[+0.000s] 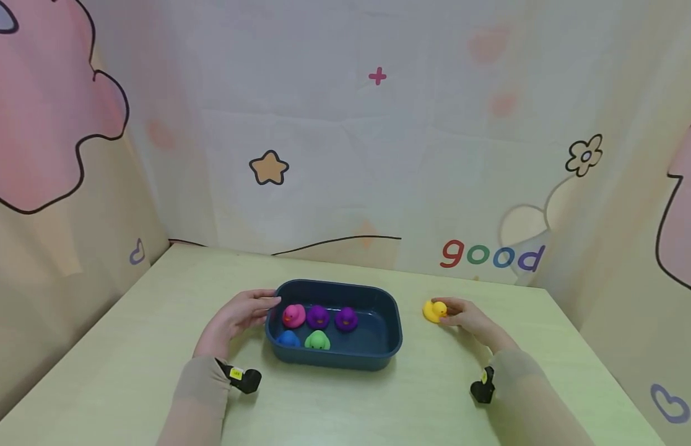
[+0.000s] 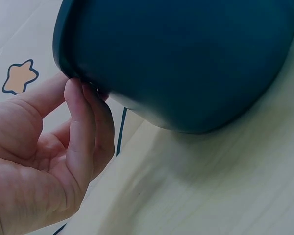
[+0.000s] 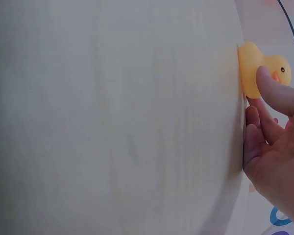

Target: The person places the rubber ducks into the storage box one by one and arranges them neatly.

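Observation:
A dark blue plastic basin (image 1: 351, 360) stands on the table with several rubber ducks inside: a pink duck (image 1: 293, 316), two purple ducks, a blue duck (image 1: 288, 338) and a green duck (image 1: 317, 341). My left hand (image 1: 247, 313) holds the basin at its left rim, fingertips right under the lip in the left wrist view. Out to the right of the basin, a yellow rubber duck (image 1: 433, 311) sits on the table. My right hand (image 1: 472, 321) has its thumb against this duck's near side, with the fingers around behind, partly hidden.
The pale wooden table (image 1: 345, 406) ends at the back against a printed cloth (image 1: 345, 186), and more cloth hangs at both sides. Each wrist wears a small black camera, the left camera (image 1: 245, 379) close to the basin's front left corner.

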The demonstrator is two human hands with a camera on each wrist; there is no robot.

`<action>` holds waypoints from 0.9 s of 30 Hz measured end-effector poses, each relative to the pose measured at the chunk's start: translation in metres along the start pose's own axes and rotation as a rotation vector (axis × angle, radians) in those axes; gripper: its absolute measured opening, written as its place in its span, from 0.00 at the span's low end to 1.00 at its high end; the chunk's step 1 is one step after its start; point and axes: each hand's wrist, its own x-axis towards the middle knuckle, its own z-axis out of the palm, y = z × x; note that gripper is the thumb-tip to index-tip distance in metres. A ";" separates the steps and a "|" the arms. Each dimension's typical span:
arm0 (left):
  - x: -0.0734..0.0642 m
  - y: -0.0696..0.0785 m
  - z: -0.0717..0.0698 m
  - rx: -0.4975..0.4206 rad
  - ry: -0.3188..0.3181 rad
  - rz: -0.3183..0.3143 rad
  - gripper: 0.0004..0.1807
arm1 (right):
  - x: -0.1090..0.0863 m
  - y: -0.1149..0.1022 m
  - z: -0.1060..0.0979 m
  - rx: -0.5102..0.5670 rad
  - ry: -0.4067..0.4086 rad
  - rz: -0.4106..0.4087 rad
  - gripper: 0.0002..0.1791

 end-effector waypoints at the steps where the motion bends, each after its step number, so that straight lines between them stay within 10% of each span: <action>1: 0.000 0.000 0.000 -0.003 -0.001 -0.001 0.33 | -0.001 0.000 -0.001 -0.002 -0.006 -0.003 0.30; 12: 0.000 0.000 0.000 -0.020 -0.009 0.002 0.33 | -0.003 -0.002 -0.002 0.020 0.080 0.013 0.31; 27: 0.002 -0.001 -0.001 -0.005 -0.020 0.015 0.33 | -0.009 -0.003 -0.004 0.485 0.135 0.040 0.38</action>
